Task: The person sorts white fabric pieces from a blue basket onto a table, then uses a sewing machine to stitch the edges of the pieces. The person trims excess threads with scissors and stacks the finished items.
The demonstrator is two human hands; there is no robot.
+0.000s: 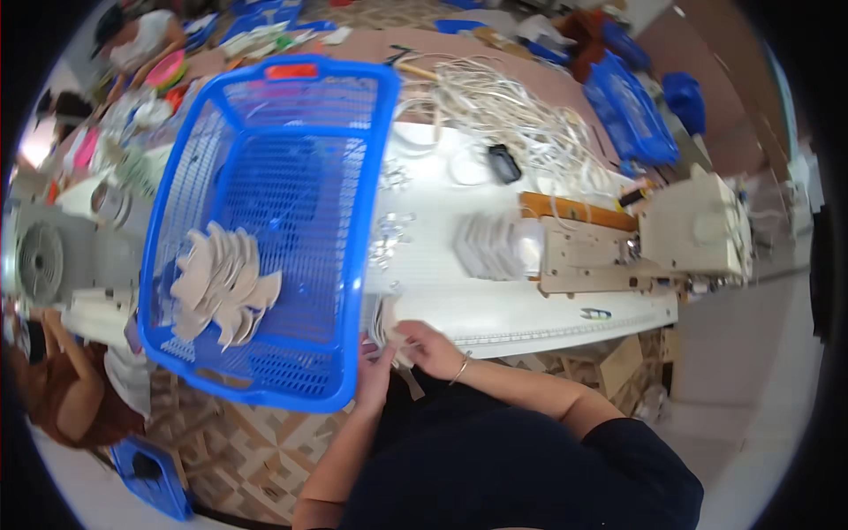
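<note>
- White worktable [495, 305] takes up the middle of the view; sewing machine [693, 231] sits on its right end, I am at the near edge.
- Blue mesh basket [265, 221] stands at the table's left side, overhanging toward me. Loose fan of pale cut pieces [221, 283] lies on its floor, lower left corner; the rest of the basket floor is bare mesh.
- Tangle of white cord [521, 115] covers the far side of the table, a small black object [504, 162] lying at its near edge.
- Second stack of pale pieces [490, 246] sits mid-table, just left of the machine bed, well apart from my hands.
- Small stack of pale pieces [389, 331] is at the table's near edge, just beside the basket's right wall. Both hands are on it.
- Left hand [375, 371] comes up from below, fingers closed around the stack's lower edge.
- Right hand [428, 346], bangle on the wrist, fingers curled narrow over the top of the same stack.
- Step in hand, my read: gathering and squaring this stack at the table edge, not yet lifted.
- Next move probably calls for a firm two-hand pinch so no layers slip, then a short lift left over the basket rim.
</note>
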